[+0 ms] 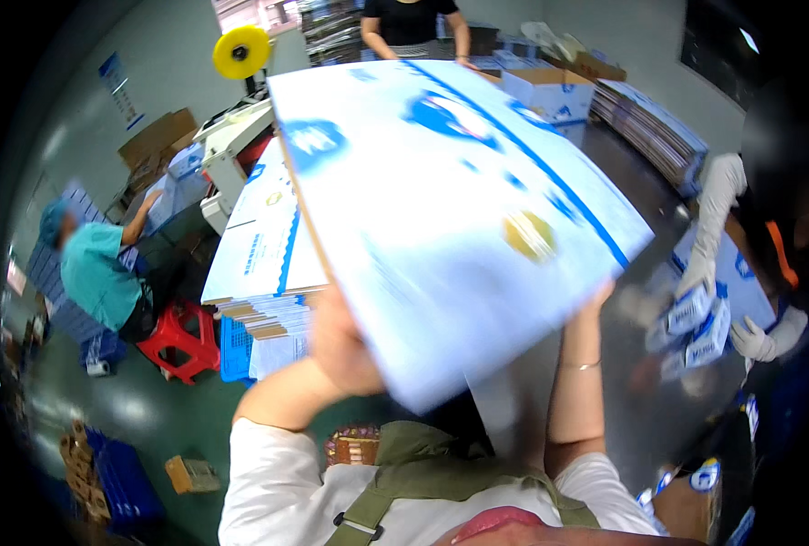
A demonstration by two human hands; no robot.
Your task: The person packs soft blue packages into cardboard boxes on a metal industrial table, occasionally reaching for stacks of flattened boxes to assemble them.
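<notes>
A large flattened cardboard carton (404, 246), white with blue and yellow print, is held up tilted in front of me and slightly blurred. My left hand (339, 341) grips its left edge near the lower corner. On the opposite edge my right hand (597, 298) holds on, mostly hidden behind the board. Just left of it rises a stack of similar flat cartons (259, 246), beside a blue plastic crate (235, 350).
A metal table (513, 400) extends to the right, where a gloved co-worker's hand (696, 273) holds small white-and-blue boxes (707, 332). Another person stands at the far end. On the left, a person sits on a red stool (183, 344) near a machine with a yellow reel (240, 52).
</notes>
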